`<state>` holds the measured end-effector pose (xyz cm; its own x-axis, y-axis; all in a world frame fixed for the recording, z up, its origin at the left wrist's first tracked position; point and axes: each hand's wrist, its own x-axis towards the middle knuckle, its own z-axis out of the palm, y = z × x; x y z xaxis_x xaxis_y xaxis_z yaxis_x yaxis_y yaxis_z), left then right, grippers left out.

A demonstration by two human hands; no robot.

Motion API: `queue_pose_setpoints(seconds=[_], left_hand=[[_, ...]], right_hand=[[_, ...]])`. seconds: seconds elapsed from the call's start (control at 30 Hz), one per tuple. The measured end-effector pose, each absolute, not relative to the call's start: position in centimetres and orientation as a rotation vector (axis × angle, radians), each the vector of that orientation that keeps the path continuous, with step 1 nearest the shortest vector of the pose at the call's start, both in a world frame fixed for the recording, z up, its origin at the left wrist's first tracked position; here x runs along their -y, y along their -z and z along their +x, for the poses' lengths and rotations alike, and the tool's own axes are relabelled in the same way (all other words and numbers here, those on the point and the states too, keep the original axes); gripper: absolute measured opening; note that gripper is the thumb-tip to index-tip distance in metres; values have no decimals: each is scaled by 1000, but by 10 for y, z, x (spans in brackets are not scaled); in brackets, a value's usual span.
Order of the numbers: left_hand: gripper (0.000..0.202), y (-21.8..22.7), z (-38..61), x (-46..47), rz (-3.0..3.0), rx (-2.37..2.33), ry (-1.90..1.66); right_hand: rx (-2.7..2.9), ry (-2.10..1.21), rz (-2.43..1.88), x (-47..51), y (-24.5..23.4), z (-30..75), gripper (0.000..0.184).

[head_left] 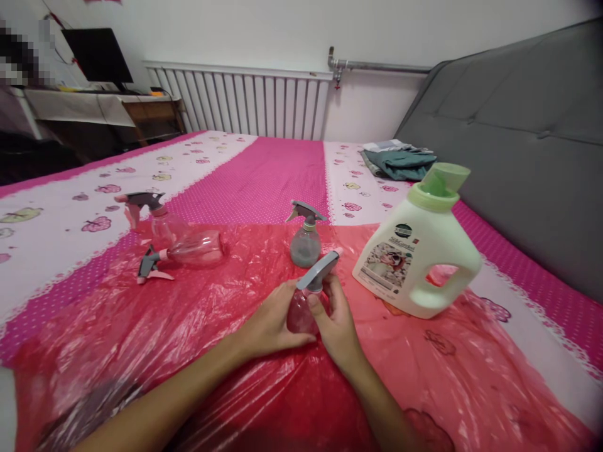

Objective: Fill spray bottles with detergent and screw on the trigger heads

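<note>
Between my two hands is a clear pink spray bottle (301, 312) with a grey trigger head, held near the middle of the red plastic sheet (198, 358). My left hand (273, 320) wraps round the bottle's body from the left. On the right, my right hand (336, 314) grips it near the neck, thumb against the front just under the head. Just behind stands another spray bottle (305, 247), greyish and clear with a grey head. A large white detergent jug (419, 251) with a green cap stands to the right of my hands.
At the left, one pink spray bottle (162, 223) stands and another spray bottle (195, 248) lies on its side. Folded clothes (400, 162) lie by the grey headboard (513, 144). Beyond the bed are a radiator (245, 100) and a desk with a monitor (97, 56).
</note>
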<state>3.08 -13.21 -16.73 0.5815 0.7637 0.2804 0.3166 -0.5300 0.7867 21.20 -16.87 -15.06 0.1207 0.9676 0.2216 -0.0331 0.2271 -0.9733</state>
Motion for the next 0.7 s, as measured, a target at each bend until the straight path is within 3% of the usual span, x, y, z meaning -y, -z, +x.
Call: queue_pose_setpoints(seconds=[0.17,0.53,0.7], left_hand=[[93,167,29,132,2116,-821,-831],[92,165,32,132,2135,-810,-848],[93,165,31,132,2131,-821,-842]], right_hand=[[1230,-1023,-1058,166,149,220,62],[1175,-993,-1069,165,143,222,70],[1100,-866,-1149,166,143,221,62]])
